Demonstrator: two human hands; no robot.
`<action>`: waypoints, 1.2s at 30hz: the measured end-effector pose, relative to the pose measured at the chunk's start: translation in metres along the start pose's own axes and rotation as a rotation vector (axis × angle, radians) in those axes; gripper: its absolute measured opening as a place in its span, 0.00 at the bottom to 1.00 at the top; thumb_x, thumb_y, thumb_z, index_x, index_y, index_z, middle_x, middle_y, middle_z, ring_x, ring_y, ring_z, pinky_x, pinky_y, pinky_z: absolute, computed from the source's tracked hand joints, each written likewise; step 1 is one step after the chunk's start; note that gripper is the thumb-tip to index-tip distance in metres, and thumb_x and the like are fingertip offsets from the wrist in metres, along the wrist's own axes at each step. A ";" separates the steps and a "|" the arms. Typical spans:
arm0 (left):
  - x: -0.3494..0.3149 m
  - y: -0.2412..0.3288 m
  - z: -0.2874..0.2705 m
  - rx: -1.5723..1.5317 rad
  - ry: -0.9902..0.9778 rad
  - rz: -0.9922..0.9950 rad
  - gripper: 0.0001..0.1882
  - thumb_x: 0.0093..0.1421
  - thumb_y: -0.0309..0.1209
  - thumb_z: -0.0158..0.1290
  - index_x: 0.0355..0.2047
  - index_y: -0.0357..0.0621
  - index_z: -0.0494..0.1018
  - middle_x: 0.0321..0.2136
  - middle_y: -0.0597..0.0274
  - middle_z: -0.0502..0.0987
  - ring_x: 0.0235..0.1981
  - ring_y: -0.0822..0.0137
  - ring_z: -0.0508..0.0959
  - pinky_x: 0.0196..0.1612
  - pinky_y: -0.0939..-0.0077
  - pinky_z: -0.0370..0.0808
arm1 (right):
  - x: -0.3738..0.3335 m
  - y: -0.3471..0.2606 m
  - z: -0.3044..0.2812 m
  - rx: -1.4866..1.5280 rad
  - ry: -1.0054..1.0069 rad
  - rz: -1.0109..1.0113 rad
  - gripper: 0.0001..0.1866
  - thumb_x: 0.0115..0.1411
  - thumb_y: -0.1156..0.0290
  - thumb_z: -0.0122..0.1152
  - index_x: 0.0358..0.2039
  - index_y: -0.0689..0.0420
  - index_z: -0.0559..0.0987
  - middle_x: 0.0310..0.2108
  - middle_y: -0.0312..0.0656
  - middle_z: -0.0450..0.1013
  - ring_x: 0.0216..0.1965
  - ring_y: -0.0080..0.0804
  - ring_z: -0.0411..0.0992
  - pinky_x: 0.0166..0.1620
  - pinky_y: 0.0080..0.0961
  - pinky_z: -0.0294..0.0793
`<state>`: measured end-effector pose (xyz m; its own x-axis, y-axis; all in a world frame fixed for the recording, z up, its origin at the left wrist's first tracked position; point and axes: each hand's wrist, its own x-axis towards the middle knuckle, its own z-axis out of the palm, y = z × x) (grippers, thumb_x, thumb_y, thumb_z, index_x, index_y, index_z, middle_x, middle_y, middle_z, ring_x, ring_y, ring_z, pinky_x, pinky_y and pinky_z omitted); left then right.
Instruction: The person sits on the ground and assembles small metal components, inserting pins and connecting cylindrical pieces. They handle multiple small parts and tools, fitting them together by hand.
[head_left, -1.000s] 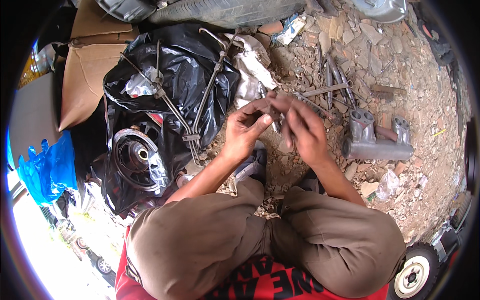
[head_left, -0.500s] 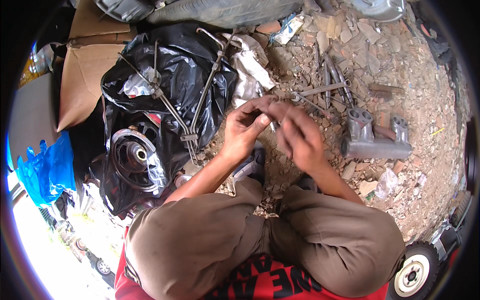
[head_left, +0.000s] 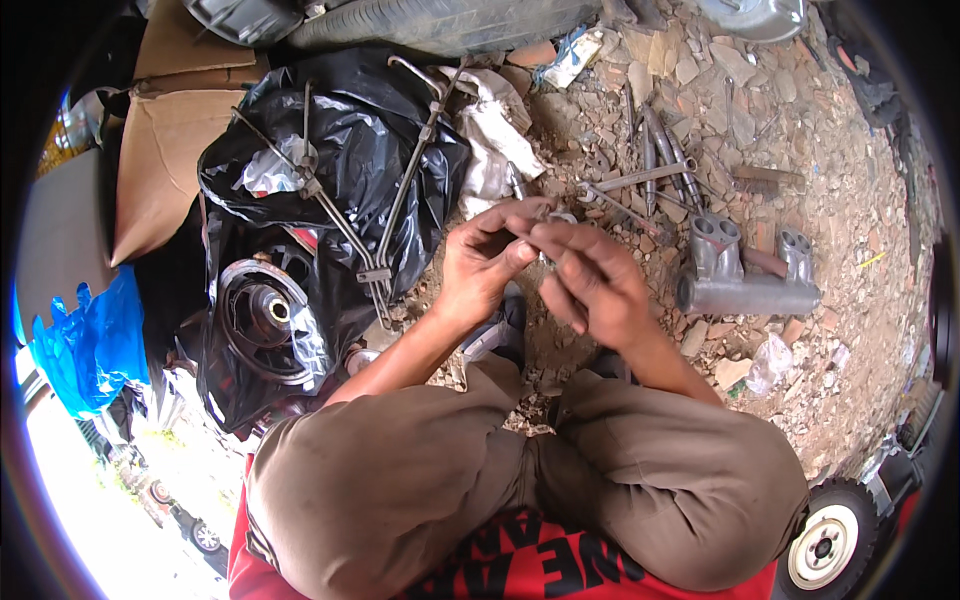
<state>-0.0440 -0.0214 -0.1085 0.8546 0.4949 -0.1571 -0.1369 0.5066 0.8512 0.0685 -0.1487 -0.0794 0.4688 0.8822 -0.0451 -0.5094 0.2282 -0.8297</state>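
Observation:
In front of my knees both hands meet over a small, slim metal part (head_left: pixel 516 181), mostly covered by fingers. A pale metal end shows above the fingers, and a shiny bit peeks out below them. My left hand (head_left: pixel 478 268) pinches it between thumb and fingers. From the other side my right hand (head_left: pixel 606 288) closes its thumb and forefinger on the part, lower fingers curled loosely. Just beyond the left hand lies a white cloth (head_left: pixel 492 130). A combination wrench (head_left: pixel 637 179) rests on the ground past the right hand.
Several metal rods (head_left: pixel 662 150) and a grey metal manifold (head_left: pixel 748 293) lie on rubble at right. Left is a black plastic bag (head_left: pixel 380 120) with a linkage of metal rods (head_left: pixel 345 228) and a round metal housing (head_left: pixel 240 330). A tyre (head_left: pixel 440 28) lies at the far edge.
My right hand, blurred by motion before, has shifted slightly left and slowed, its fingers now at the left fingertips. The left hand has hardly moved.

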 end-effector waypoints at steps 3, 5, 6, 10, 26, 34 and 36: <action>0.005 -0.002 -0.001 0.021 0.024 -0.063 0.21 0.63 0.34 0.60 0.51 0.32 0.73 0.45 0.60 0.79 0.48 0.70 0.76 0.55 0.72 0.71 | 0.008 0.002 0.002 -0.151 0.113 -0.013 0.16 0.72 0.73 0.45 0.56 0.59 0.74 0.30 0.31 0.71 0.18 0.12 0.57 0.20 0.13 0.56; 0.005 0.005 0.000 0.033 -0.007 -0.024 0.22 0.64 0.33 0.59 0.54 0.31 0.71 0.47 0.58 0.78 0.49 0.69 0.76 0.57 0.71 0.70 | -0.002 0.004 0.010 -0.201 0.043 0.001 0.16 0.72 0.73 0.45 0.56 0.59 0.74 0.33 0.32 0.72 0.18 0.11 0.57 0.21 0.12 0.55; 0.005 0.010 0.001 0.076 -0.014 -0.003 0.23 0.64 0.33 0.58 0.55 0.31 0.71 0.47 0.58 0.78 0.49 0.69 0.76 0.57 0.71 0.70 | -0.002 0.002 0.011 -0.174 0.056 0.012 0.16 0.72 0.72 0.45 0.56 0.59 0.75 0.33 0.31 0.72 0.19 0.11 0.57 0.22 0.12 0.56; 0.002 0.000 0.004 -0.013 0.039 -0.043 0.25 0.64 0.32 0.58 0.57 0.31 0.69 0.50 0.58 0.76 0.52 0.68 0.74 0.59 0.70 0.68 | 0.014 0.007 -0.001 -0.249 0.138 -0.048 0.16 0.71 0.73 0.45 0.56 0.61 0.74 0.43 0.35 0.75 0.19 0.10 0.56 0.23 0.12 0.57; 0.001 0.004 0.003 0.045 0.022 -0.020 0.23 0.63 0.33 0.59 0.55 0.33 0.71 0.47 0.60 0.78 0.50 0.71 0.75 0.57 0.72 0.69 | -0.007 0.001 0.022 -0.129 0.069 0.005 0.17 0.71 0.75 0.45 0.57 0.59 0.73 0.50 0.34 0.76 0.21 0.09 0.58 0.25 0.10 0.59; 0.000 0.000 -0.002 0.014 0.000 -0.043 0.24 0.64 0.37 0.59 0.54 0.33 0.72 0.47 0.61 0.78 0.48 0.71 0.75 0.54 0.73 0.69 | 0.001 0.001 0.008 -0.051 -0.004 -0.010 0.18 0.72 0.71 0.46 0.59 0.59 0.71 0.51 0.35 0.76 0.20 0.09 0.59 0.23 0.09 0.59; 0.003 -0.007 -0.004 0.024 0.022 -0.058 0.27 0.63 0.41 0.60 0.55 0.33 0.71 0.46 0.60 0.78 0.46 0.71 0.75 0.49 0.75 0.69 | 0.013 0.008 -0.009 -0.180 0.179 0.004 0.18 0.72 0.70 0.46 0.60 0.58 0.72 0.51 0.36 0.76 0.20 0.09 0.59 0.22 0.10 0.58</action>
<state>-0.0422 -0.0202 -0.1168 0.8494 0.4810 -0.2173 -0.0751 0.5175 0.8524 0.0775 -0.1392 -0.0914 0.5956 0.7923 -0.1328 -0.3823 0.1342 -0.9142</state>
